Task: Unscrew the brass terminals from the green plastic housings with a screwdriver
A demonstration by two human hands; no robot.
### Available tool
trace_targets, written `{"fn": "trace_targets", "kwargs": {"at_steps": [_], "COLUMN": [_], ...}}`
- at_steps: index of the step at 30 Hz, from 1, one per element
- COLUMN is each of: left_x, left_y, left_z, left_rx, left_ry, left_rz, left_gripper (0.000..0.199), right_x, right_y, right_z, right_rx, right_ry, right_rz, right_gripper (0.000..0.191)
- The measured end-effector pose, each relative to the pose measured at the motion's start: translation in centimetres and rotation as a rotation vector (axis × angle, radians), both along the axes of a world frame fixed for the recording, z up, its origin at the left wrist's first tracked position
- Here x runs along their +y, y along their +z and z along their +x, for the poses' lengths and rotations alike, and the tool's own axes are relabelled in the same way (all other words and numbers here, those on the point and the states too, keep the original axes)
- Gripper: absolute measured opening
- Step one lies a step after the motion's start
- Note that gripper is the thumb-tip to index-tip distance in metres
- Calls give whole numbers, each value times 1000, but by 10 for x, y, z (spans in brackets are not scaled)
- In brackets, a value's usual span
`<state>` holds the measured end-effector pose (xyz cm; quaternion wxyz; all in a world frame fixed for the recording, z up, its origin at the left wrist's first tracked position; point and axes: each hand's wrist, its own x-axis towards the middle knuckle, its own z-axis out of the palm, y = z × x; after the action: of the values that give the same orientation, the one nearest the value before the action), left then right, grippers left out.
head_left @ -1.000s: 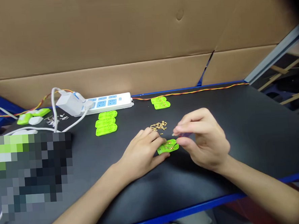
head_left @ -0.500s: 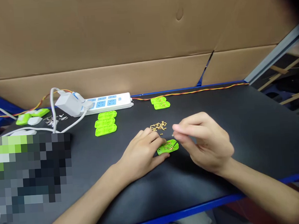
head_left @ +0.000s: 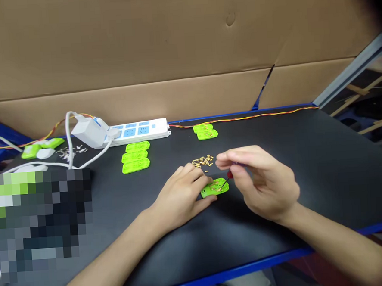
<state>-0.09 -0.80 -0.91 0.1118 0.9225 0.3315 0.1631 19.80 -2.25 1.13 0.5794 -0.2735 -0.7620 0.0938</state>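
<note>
Between the thumb and fingers of my left hand a bright green plastic shell is gripped against the table, its hollow side up with small brass-coloured parts inside. My right hand holds a screwdriver with a red collar and a thin dark shaft; most of its handle is hidden by the hand. The tip of the shaft reaches down into the shell near a brass part. Just beyond the shell lies a loose pile of small brass pieces.
Three green shells lie in a row at the left, and two more shells at the back. Behind is a white power strip with plugged-in chargers and cables. Small white pieces are scattered at far left, beside a blurred dark area.
My right hand's fingers have loosened and extended around the screwdriver, baring its red collar. My left hand and the green shell have stayed put.
</note>
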Motion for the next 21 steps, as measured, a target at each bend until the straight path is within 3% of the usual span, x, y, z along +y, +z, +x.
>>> {"fn": "trace_targets", "kwargs": {"at_steps": [4, 9, 13, 16, 18, 21], "left_x": [0, 0, 1, 1, 0, 0], "left_y": [-1, -2, -2, -2, -3, -2], "left_z": [-1, 0, 0, 0, 0, 0], "left_rx": [10, 6, 2, 4, -1, 2], "left_ry": [-4, -2, -3, -4, -6, -4], "left_rz": [10, 8, 16, 33, 47, 39], "left_gripper": [28, 30, 29, 29, 29, 30], "right_x": [-1, 0, -2, -2, -2, -2], "right_y": [0, 5, 5, 6, 8, 8], "right_z": [1, 3, 4, 4, 3, 1], "right_rx": [24, -105, -63, -35, -89, -167], "right_ry": [42, -165, -34, 32, -49, -197], "right_rz": [-10, 101, 23, 28, 61, 113], "right_gripper": [33, 30, 38, 30, 20, 29]}}
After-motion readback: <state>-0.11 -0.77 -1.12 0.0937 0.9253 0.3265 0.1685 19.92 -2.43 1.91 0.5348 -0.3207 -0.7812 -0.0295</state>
